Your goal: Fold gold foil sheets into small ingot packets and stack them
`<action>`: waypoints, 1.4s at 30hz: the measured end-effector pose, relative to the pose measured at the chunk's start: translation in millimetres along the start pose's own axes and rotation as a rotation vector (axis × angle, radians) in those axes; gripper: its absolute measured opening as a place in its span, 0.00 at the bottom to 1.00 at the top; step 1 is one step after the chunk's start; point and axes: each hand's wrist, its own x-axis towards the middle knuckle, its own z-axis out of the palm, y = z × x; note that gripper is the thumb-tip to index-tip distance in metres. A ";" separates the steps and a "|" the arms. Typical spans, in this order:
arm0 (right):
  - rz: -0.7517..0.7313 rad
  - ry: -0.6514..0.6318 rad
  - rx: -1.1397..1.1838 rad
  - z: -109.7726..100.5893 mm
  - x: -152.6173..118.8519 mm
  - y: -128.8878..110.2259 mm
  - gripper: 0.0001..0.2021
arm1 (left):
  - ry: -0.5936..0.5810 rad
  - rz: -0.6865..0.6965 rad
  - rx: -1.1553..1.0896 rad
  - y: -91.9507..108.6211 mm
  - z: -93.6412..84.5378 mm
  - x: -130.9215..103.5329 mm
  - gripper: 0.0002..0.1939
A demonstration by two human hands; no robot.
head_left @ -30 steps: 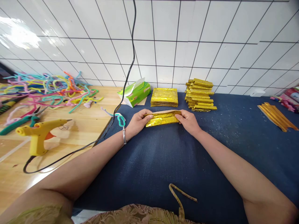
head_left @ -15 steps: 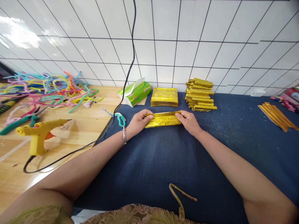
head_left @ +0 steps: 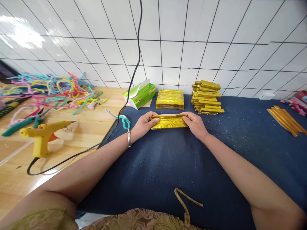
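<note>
A shiny gold foil paper sheet (head_left: 169,123) is stretched between my two hands over the dark blue cloth, with a narrow fold along its far edge. My left hand (head_left: 146,124) pinches its left end, thumb on top. At the right end my right hand (head_left: 193,124) grips it the same way, thumb against the foil. Just beyond the sheet lies a flat stack of gold foil paper (head_left: 169,99). To the right of that stack rises a pile of narrow folded gold strips (head_left: 206,97).
A green tissue pack (head_left: 141,95) stands by the tiled wall. Left, on the wooden table, are a yellow glue gun (head_left: 43,135), pliers (head_left: 24,124) and tangled pipe cleaners (head_left: 57,91). A black cable (head_left: 136,67) hangs across. Flat gold strips (head_left: 285,119) lie far right.
The view has shifted slightly. Both hands still hold the gold foil sheet, whose far-edge fold now looks straighter and tilted a little differently.
</note>
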 end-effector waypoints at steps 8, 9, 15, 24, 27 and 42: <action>0.026 0.034 0.027 1.7 0.1 4.3 0.14 | 0.001 0.003 0.009 -4.2 0.5 1.2 0.16; 0.028 0.029 0.030 1.7 0.1 5.0 0.14 | 0.006 0.011 0.027 -4.7 0.3 1.3 0.16; 0.049 0.009 0.028 2.3 0.4 7.0 0.15 | 0.022 0.023 0.098 -4.4 -0.5 1.5 0.15; 0.048 -0.014 0.023 4.8 0.3 10.6 0.15 | 0.045 0.025 0.087 -7.5 -0.3 2.7 0.13; 0.041 -0.010 -0.004 4.7 0.3 9.9 0.15 | 0.065 0.036 0.062 -9.4 1.0 3.2 0.13; 0.031 -0.044 -0.319 8.9 0.9 10.8 0.12 | 0.054 0.044 0.388 -13.7 -2.7 6.9 0.20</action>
